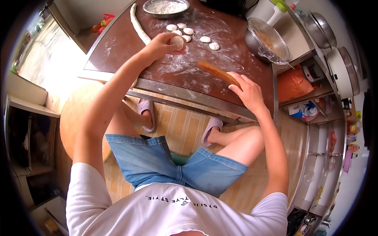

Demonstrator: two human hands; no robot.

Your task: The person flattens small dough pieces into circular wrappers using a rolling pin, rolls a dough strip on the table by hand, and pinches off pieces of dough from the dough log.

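Note:
My left hand [162,45] is raised over the floured table, its fingers closed round a flat round of dough [177,42]. In my right hand [249,93] is a wooden rolling pin [215,71], gripped at one end and slanting up to the left above the tabletop. Several small dough pieces [188,31] lie grouped just beyond my left hand, with two more a little to the right. A long dough rope [138,24] runs along the table's left side, its near end hidden behind my left arm.
White flour fills a metal bowl [166,8] at the far edge of the brown table [240,84]. A larger metal bowl [267,41] with plastic wrap stands at the right. Shelves [321,131] line the right side. A round wooden stool [80,118] is at my left.

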